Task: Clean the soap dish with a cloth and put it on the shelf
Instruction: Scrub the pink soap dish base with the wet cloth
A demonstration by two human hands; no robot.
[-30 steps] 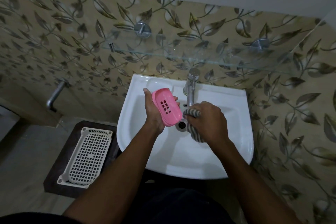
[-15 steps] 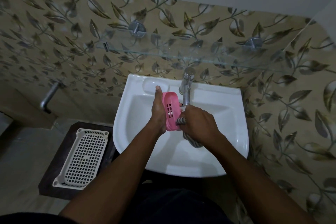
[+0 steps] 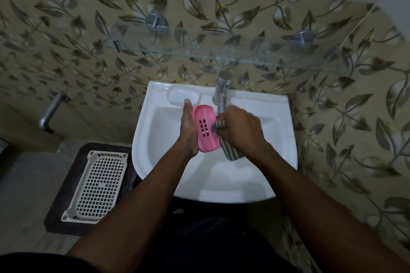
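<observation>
My left hand (image 3: 187, 128) holds a pink soap dish (image 3: 205, 128) on edge over the white sink (image 3: 277, 162), its slotted face turned to the right. My right hand (image 3: 239, 132) grips a striped grey cloth (image 3: 230, 150) and presses a bunched end of it against the dish's face. The rest of the cloth hangs down below my right palm. Above the sink, a clear glass shelf (image 3: 221, 55) is fixed to the tiled wall on two round metal mounts.
A steel tap (image 3: 221, 93) stands at the sink's back, just behind my right hand. A moulded soap recess (image 3: 175, 96) lies left of it. A white slotted plastic basket (image 3: 97, 184) rests on a dark slab at the lower left. A metal pipe (image 3: 50, 113) juts from the left wall.
The dish has turned more on edge in my left hand. My right hand has moved the cloth up onto the dish's slotted face.
</observation>
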